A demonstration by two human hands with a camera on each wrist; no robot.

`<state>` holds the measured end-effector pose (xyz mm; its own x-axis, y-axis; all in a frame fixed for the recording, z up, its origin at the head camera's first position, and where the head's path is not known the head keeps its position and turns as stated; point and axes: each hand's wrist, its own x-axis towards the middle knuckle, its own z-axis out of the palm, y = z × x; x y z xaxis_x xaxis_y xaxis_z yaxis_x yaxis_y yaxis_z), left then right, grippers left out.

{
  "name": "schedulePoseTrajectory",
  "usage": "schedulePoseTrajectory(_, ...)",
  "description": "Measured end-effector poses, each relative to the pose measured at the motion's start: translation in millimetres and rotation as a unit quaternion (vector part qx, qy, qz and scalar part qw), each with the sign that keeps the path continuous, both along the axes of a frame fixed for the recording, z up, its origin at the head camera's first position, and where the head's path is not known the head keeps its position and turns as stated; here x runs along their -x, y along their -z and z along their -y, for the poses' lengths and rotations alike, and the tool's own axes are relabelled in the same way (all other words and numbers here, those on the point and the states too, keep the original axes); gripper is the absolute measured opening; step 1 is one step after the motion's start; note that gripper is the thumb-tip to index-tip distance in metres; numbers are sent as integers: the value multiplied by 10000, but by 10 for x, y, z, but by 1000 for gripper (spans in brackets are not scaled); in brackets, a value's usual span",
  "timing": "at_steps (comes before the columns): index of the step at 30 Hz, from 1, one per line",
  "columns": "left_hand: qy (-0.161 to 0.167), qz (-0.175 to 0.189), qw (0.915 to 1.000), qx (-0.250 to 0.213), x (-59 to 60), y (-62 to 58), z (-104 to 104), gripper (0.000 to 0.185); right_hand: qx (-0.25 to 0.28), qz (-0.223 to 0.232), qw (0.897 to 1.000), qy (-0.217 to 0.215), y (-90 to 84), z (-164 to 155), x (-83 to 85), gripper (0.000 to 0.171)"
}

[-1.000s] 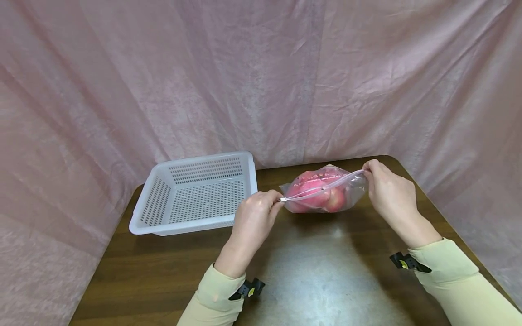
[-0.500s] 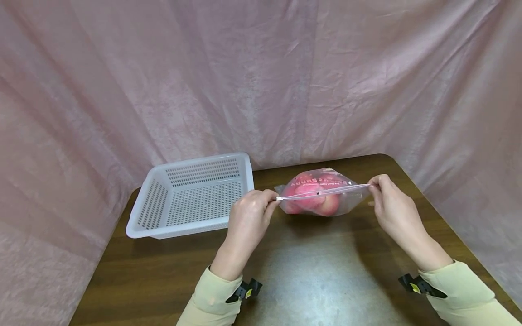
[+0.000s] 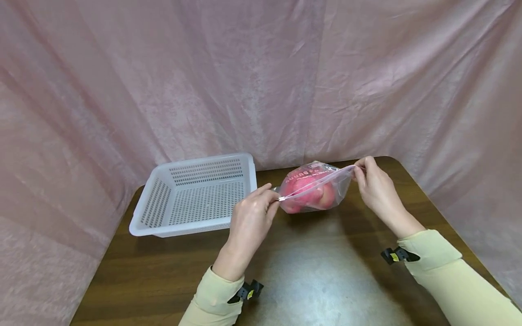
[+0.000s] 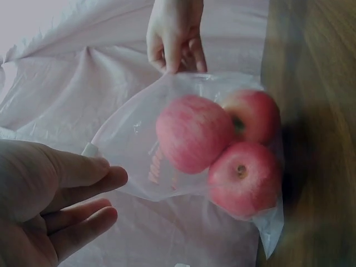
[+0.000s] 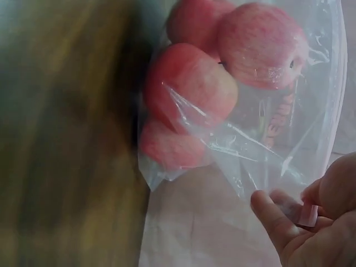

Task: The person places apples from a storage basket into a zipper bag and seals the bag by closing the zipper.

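Observation:
A clear zipper bag (image 3: 344,185) with pink lettering holds several red apples (image 3: 303,192) and sits toward the back right of the table. My left hand (image 3: 252,217) pinches the bag's left top corner at the white slider (image 3: 282,198). In the left wrist view that slider (image 4: 90,149) shows just beyond the thumb, with the other fingers loosely bent. My right hand (image 3: 378,192) pinches the opposite top corner, so the zip line runs slanting between both hands. The right wrist view shows the bag's corner between thumb and fingers, with the apples (image 5: 189,83) bunched low in the bag.
A white perforated plastic basket (image 3: 140,227) stands left of the bag, with nothing in it. The brown wooden table (image 3: 171,280) ends at a pink curtain (image 3: 244,81) behind and on both sides.
My right hand first came nearer and to the right, drawing the zip line straight, then went back and left, leaving the line slanted and looser. My left hand has stayed nearly in place.

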<state>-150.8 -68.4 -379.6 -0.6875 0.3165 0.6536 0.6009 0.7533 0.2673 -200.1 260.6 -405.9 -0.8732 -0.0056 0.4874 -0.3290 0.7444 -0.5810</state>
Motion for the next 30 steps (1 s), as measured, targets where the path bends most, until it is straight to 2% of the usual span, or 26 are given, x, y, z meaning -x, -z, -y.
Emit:
schedulePoseTrajectory(3,-134,52,9999,70,3,4,14,16,87,-129,9999,18,-61,46,99,14)
schedulePoseTrajectory(6,-255,122,9996,60,9,12,24,17,129,-209,9996,114,-105,72,106,13)
schedulePoseTrajectory(10,-348,188,9992,25,11,16,40,15,74,-228,9996,164,-87,52,-7,13)
schedulePoseTrajectory(14,-382,198,9989,199,4,16,58,13,-143,-232,9996,59,-2,-20,-150,12)
schedulePoseTrajectory(17,-304,204,9987,365,-5,20,61,15,-356,-303,9989,-25,48,-83,-258,13)
schedulePoseTrajectory(24,110,165,9975,681,-21,55,55,13,-740,-636,9951,-184,110,-157,-448,18)
schedulePoseTrajectory(30,146,46,9970,754,-27,40,35,10,-1024,-787,9916,26,82,-167,-554,17)
